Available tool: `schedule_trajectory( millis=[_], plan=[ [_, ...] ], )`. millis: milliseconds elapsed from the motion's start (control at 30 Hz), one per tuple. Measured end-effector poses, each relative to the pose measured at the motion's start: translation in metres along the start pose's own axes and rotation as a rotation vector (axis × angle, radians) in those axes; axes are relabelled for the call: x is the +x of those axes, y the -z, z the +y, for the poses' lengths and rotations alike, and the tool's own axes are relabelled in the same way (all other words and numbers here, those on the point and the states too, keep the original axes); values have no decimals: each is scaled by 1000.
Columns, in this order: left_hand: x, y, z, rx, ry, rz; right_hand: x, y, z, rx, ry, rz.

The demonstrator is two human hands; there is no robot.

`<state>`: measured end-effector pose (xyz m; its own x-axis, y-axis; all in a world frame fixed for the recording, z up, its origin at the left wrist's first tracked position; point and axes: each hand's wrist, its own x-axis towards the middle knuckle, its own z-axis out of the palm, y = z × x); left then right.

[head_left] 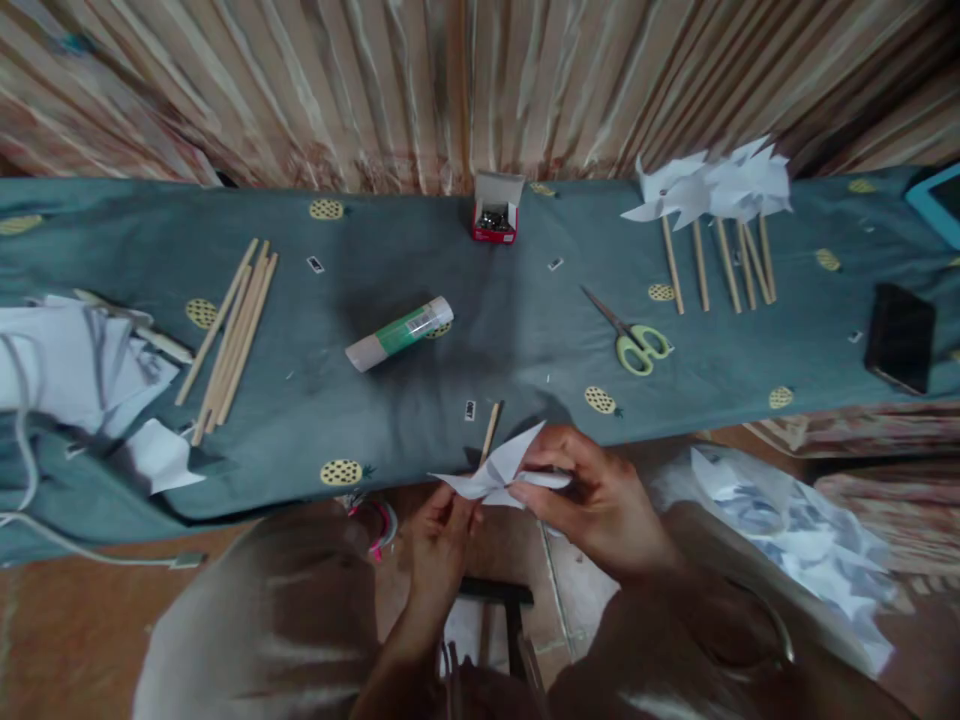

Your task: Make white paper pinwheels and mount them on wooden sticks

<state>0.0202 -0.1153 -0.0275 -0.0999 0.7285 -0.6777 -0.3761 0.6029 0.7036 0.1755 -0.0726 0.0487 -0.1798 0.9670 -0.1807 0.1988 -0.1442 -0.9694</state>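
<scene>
Holding a paper pinwheel (495, 478) at lower centre of the frame, both hands sit just past the near edge of the cloth (525, 320). The left hand (442, 545) pinches the pinwheel's lower folds from beneath, fingers curled shut on the paper. The right hand (596, 500) grips its right flap, thumb and fingers closed over it. A stick (491, 430) runs up from behind the paper onto the cloth.

Above the hands, the middle of the cloth lies open between a glue stick (400, 333) at centre left and scissors (636, 342) at centre right, both well apart from the hands. A small box (495, 210) stands at the far edge, top centre. Loose sticks (232, 330) lie at left, near a paper stack (67, 360) at the frame's left edge. Finished pinwheels (712, 190) lie at upper right, and a phone (900, 338) sits near the right edge. Paper scraps (787, 520) lie below the cloth's near edge, lower right.
</scene>
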Motion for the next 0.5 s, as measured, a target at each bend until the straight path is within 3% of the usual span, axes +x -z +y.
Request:
schedule_trajectory(
  millis=[100,200,400,500],
  plan=[
    [2,3,0,-22,6,5,-5,1,2,-268,139,53],
    [3,2,2,-32,58,51,-7,1,5,-424,300,21],
    [4,4,-2,-1,87,66,-4,-1,10,-590,559,-14],
    [6,8,-12,-35,65,10,0,-2,7,-601,563,-4]
  ],
)
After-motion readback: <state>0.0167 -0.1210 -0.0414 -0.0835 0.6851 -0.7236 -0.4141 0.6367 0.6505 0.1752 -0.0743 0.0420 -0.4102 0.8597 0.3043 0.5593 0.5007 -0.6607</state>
